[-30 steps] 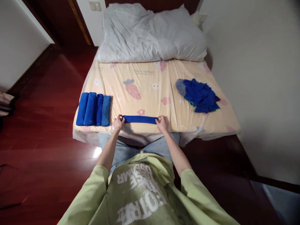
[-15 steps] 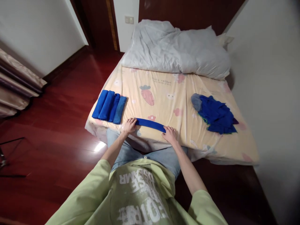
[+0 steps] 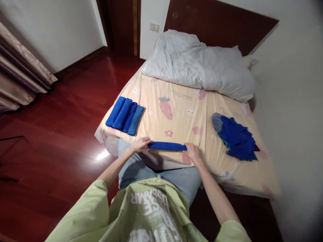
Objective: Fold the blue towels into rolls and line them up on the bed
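A blue towel [image 3: 167,146], folded or rolled into a narrow strip, stretches between my two hands at the front edge of the bed. My left hand [image 3: 141,144] grips its left end, fingers closed over it. At the right end my right hand [image 3: 192,153] is closed on the cloth in the same way. Left of the strip, several blue rolled towels [image 3: 122,114] lie side by side on the sheet. To the right is a loose heap of blue cloths [image 3: 237,137] with a greyish piece at its left end.
The bed [image 3: 153,97] has a pale yellow sheet with carrot and flower prints. A bunched white quilt [image 3: 196,64] lies across its head end, below a dark headboard [image 3: 222,20]. Dark red floor [image 3: 75,111] and a curtain [image 3: 20,74] are on the left.
Both hands have drawn the blue strip toward my body, to the bed's front edge. It was bowed and now looks straighter. The camera view has shifted slightly.
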Demonstrator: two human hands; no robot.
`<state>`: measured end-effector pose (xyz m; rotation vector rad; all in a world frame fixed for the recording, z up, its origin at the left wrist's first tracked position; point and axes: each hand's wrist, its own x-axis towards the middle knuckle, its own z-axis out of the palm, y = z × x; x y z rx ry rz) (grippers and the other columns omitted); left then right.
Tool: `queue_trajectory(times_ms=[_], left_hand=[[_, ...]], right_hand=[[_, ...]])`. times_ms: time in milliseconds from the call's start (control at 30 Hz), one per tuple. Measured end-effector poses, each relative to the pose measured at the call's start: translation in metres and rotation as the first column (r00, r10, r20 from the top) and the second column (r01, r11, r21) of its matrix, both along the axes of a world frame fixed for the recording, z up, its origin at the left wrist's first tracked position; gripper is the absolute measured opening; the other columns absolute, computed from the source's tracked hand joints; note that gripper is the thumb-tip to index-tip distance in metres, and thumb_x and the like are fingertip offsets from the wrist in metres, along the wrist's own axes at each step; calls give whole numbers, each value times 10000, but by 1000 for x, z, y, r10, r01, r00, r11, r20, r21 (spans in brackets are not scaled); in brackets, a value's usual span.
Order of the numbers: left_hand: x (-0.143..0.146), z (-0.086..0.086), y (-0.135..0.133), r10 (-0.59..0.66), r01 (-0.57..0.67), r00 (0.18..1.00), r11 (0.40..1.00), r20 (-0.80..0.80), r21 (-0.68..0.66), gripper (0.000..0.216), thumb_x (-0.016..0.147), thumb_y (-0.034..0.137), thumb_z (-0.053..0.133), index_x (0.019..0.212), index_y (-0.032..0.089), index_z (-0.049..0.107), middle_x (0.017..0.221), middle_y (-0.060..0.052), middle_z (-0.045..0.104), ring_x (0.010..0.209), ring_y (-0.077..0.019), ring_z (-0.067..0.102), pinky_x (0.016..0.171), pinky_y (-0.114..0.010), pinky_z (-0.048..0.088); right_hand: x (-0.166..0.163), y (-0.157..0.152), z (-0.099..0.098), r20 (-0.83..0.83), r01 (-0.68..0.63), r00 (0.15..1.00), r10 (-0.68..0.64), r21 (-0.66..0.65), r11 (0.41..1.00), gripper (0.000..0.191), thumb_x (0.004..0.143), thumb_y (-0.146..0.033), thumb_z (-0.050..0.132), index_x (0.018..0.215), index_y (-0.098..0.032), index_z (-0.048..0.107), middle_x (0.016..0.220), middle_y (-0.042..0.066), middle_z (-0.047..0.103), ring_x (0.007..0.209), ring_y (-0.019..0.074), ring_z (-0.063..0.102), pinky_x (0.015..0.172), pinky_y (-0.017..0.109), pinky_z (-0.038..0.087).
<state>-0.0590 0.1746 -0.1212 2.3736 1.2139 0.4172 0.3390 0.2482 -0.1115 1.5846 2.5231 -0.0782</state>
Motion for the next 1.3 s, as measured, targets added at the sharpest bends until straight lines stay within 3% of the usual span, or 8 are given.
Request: queue_trajectory(times_ms=[133, 233, 367, 500, 800, 1000, 1167, 1300], left_hand=[[8, -16, -105, -34, 44, 984, 997, 175, -55, 218, 913, 268, 641, 1115, 186, 653, 1085, -109, 676, 955, -240, 625, 855, -324, 515], [23, -27, -178, 81, -58, 961, 994, 265, -94, 161, 932, 267, 630, 1086, 224, 644, 1008, -75, 673, 936, -228, 638, 795, -311, 529], [28, -24, -219, 353, -324, 865, 936, 358, -139, 229, 903, 112, 596, 1088, 243, 631, 1032, -81, 670, 976, -233, 636, 816, -339, 572], [9, -18, -196, 449, -491, 799, 871, 401, 3, 378, 837, -16, 544, 1091, 247, 642, 1018, -87, 659, 1002, -246, 627, 836, -368, 601], [-81, -5, -92, 312, -442, 884, 802, 349, 402, 382, 939, -4, 527, 1235, 203, 652, 1054, -108, 667, 1015, -227, 620, 888, -376, 594], [-122, -11, -59, 383, -503, 861, 731, 334, 460, 449, 960, 13, 516, 1327, 233, 649, 1126, -122, 689, 1083, -252, 627, 938, -415, 596], [-130, -33, -41, 410, -504, 862, 749, 296, 430, 456, 998, 67, 481, 1395, 226, 639, 1160, -145, 699, 1092, -266, 647, 950, -451, 600], [-138, -43, -26, 443, -512, 858, 766, 258, 389, 436, 1016, 109, 472, 1398, 225, 648, 1169, -151, 702, 1093, -275, 650, 939, -462, 600]], right_hand=[[-11, -12, 10, -45, -231, 973, 228, -89, 969, 236, 829, -120, 712, 1050, -202, 701, 1128, 85, 711, 1100, 262, 624, 904, 364, 429], [-35, -17, 13, -52, -420, 907, 417, -172, 891, 210, 818, -106, 715, 1007, -195, 700, 1136, 95, 692, 1096, 262, 606, 910, 372, 421], [-84, 4, 23, -24, -565, 817, 576, -233, 791, 256, 840, -106, 689, 1080, -194, 701, 1129, 102, 689, 1078, 262, 594, 921, 385, 398], [-147, 53, 43, 14, -643, 759, 651, -141, 753, 352, 853, -69, 637, 1175, -199, 699, 1154, 113, 687, 1097, 271, 569, 936, 393, 370], [-287, 165, 73, 90, -663, 738, 669, 282, 694, 319, 1046, -79, 414, 1129, -201, 697, 1146, 121, 707, 1046, 277, 534, 872, 419, 353], [-358, 205, 59, 20, -598, 767, 642, 385, 703, 322, 1057, -83, 403, 1163, -205, 682, 1176, 123, 696, 1074, 292, 517, 904, 441, 367], [-406, 229, 36, 25, -597, 764, 645, 407, 691, 360, 1087, -100, 343, 1182, -196, 677, 1169, 124, 685, 1094, 280, 520, 919, 440, 372], [-431, 242, 13, -52, -543, 804, 592, 343, 767, 341, 1082, -94, 359, 1226, -162, 660, 1214, 150, 659, 1141, 296, 522, 967, 462, 372]])
